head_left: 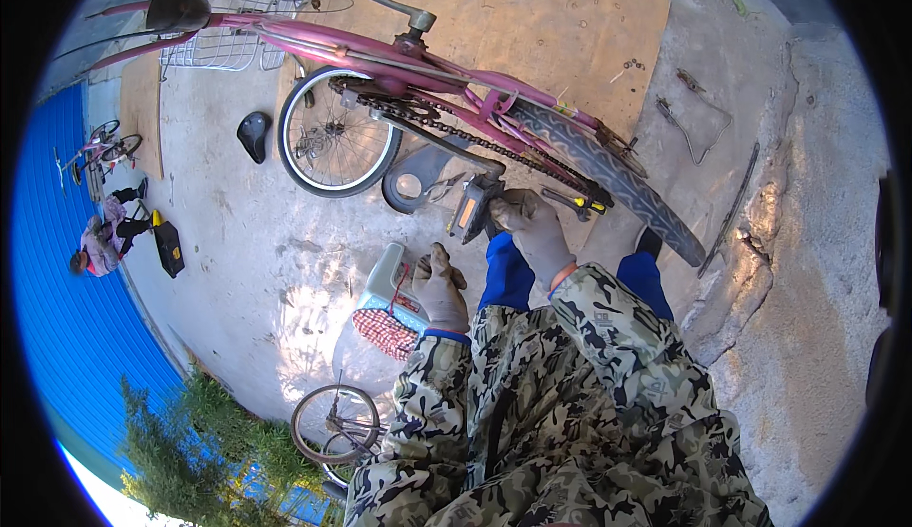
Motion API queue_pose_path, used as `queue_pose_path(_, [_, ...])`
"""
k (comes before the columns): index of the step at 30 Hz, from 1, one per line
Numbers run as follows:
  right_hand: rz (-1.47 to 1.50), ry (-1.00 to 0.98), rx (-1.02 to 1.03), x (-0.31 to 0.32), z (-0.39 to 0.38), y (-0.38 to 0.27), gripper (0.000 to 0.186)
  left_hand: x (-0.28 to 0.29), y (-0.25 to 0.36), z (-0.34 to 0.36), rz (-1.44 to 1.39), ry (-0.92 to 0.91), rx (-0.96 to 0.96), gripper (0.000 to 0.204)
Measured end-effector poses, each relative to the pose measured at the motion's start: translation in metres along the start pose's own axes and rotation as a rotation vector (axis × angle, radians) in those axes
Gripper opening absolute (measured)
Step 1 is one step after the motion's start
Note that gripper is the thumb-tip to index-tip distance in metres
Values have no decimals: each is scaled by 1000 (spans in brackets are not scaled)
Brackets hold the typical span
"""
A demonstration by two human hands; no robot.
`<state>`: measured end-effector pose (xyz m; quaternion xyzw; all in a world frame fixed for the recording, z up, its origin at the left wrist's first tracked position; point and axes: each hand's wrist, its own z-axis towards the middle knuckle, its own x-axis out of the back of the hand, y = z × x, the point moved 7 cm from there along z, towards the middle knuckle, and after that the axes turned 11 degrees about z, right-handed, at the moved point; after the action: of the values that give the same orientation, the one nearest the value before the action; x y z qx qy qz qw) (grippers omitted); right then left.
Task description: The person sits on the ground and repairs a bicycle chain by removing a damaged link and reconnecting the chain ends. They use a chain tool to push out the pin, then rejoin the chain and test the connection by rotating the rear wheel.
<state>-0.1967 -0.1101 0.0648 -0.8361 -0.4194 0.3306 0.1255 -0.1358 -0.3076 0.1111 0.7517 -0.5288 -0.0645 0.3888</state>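
A pink bicycle frame (328,47) with a chain and patterned rear tyre (636,195) stretches across the upper view. My gloved right hand (532,223) is closed on a black pedal (468,206) at the end of its crank. Below and left of it, my gloved left hand (437,285) is raised with fingers loosely bent and apart, nothing visible in them. A loose white-rimmed wheel (309,171) lies behind the pedal, beside a dark grey tray (399,195) with tools. A yellow-and-black tool or part (589,206) shows near the rear axle, right of my right hand.
A plywood sheet (589,33), saddle (253,136), wire basket (204,49) and bent metal rods (703,147) lie around. A light box (385,271) with checked cloth and another bicycle (337,423) are below left. Far left, a seated person (104,233) is beside a bicycle.
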Motion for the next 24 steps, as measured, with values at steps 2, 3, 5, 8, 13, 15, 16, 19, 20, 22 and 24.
queue_pose_path(2, [-30,-33,92,-12,13,11,22,0,-1,-1,-21,55,62,34])
queue_pose_path(3, [-117,-9,40,-12,10,24,19,0,0,-2,-33,61,53,34])
queue_pose_path(5, [-156,-3,-58,-18,-3,44,22,5,9,-2,20,102,-11,33])
queue_pose_path(8, [-240,-136,-116,-27,-43,41,19,4,23,-4,70,99,-18,28])
queue_pose_path(13, [-421,-433,-254,-23,-80,-39,21,-63,64,-3,-735,-206,175,71])
queue_pose_path(15, [-458,-376,-302,-6,-82,-71,26,-86,88,-8,-913,-248,190,77])
queue_pose_path(16, [-475,-364,-177,-1,-78,-88,28,-94,96,-12,-907,-251,225,77])
queue_pose_path(19, [-386,-163,185,27,-73,-132,22,-110,105,-20,-999,-320,280,75])
queue_pose_path(20, [-413,-189,325,32,-79,-143,20,-107,108,-29,-986,-418,178,74])
queue_pose_path(22, [-388,-203,457,44,-79,-158,22,-100,94,-33,-955,-433,129,72])
queue_pose_path(24, [-748,10,475,66,-68,-170,45,-93,68,-24,-951,-396,97,53])
